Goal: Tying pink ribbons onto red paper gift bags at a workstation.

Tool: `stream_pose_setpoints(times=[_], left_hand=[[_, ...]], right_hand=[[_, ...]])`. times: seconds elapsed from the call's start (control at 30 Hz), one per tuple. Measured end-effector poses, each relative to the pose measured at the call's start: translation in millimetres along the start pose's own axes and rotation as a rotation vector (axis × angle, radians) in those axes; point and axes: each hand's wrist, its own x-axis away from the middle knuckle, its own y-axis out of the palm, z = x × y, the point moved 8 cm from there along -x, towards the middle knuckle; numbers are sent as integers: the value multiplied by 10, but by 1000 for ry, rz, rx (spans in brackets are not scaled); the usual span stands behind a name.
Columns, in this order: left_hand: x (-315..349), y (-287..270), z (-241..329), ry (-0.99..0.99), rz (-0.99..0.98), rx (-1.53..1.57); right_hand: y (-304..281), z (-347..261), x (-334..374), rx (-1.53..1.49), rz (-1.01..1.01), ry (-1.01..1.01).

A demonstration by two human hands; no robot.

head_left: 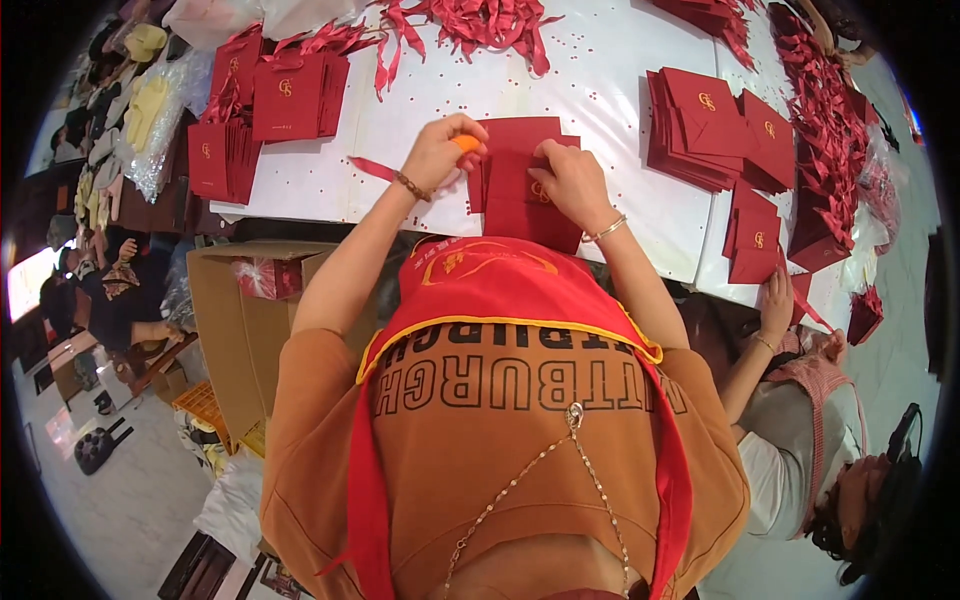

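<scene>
Flat in front of me on the white table lies a red paper bag (pixel 520 217), with more red card showing beneath its edges. My left hand (pixel 440 155), closed, is at the bag's left edge with a small orange thing (pixel 466 144) at its fingertips; I cannot make out its kind. A red ribbon (pixel 372 168) shows to the left of that wrist. Over the bag's right side my right hand (pixel 575 185) is closed, its curled fingers touching the bag near a gold mark. Whether those fingers pinch the bag's edge is partly hidden.
Stacked red bags (pixel 300 95) stand at the left, others (pixel 700 120) at the right. Loose red ribbons (pixel 485 25) lie at the far edge, and small red dots are scattered about. An open cardboard box (pixel 225 340) stands below left. A co-worker's hand (pixel 776 300) touches bags at right.
</scene>
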Motion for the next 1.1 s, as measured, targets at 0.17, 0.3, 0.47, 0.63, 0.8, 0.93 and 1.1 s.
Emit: stream_pose_setpoints(times=[0.17,0.3,0.47,0.63,0.8,0.93,1.1], left_hand=[[129,294,-178,-195,-34,87],[122,340,-282,-161,44,-5],[139,287,-229,-48,153,-305],[111,351,-142,69,137,-454],[117,367,-48,82,154,-536],[147,430,53,232,202,-728],[211,576,187,402,227,-964]], right_hand=[[187,263,-124,-303,-249,244],[275,314,-156,-436,-287,267],[265,195,-163,-443,-323,266],[377,238,-127,-396,-362,242],[366,247,-99,-373,-312,282],[348,212,-79,-368,-305,310],[270,81,-93,-320,-289,266]])
